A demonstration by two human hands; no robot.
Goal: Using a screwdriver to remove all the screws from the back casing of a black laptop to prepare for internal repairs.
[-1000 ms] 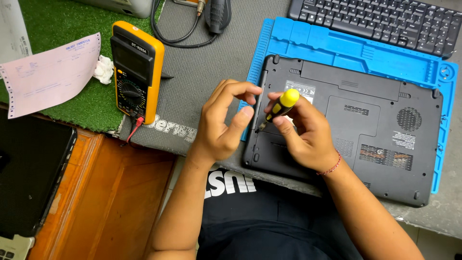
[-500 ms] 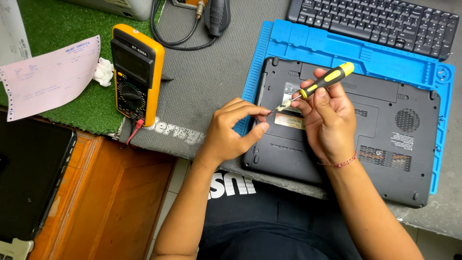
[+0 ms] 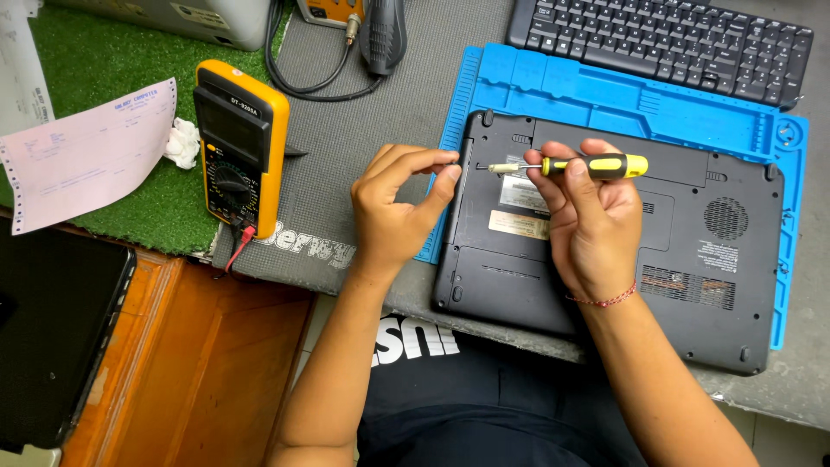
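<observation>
A pink slip (image 3: 86,156) lies on the green mat (image 3: 104,69) at the bench's left edge, a crumpled white wad (image 3: 182,143) just beside it. Right of that, a yellow multimeter (image 3: 239,147) lies partly on the grey mat (image 3: 380,112).

The left forearm rises from the bench's near edge, wrist bent slightly back. The left hand (image 3: 396,207) is half curled, thumb and forefinger pinched together at the laptop's left edge; whether they hold anything is too small to tell.

The laptop (image 3: 692,259) lies base-up on the blue mat (image 3: 605,86), near the bench's front edge. The right forearm comes up from the lower right, a red cord at the wrist. The right hand (image 3: 592,225) is closed on a screwdriver (image 3: 588,165), fingertips gripping its yellow-and-black handle. The tool lies level, tip pointing left over the laptop's rear-left corner, near the left fingertips.

A black keyboard (image 3: 666,43) sits at the bench's far right edge.
</observation>
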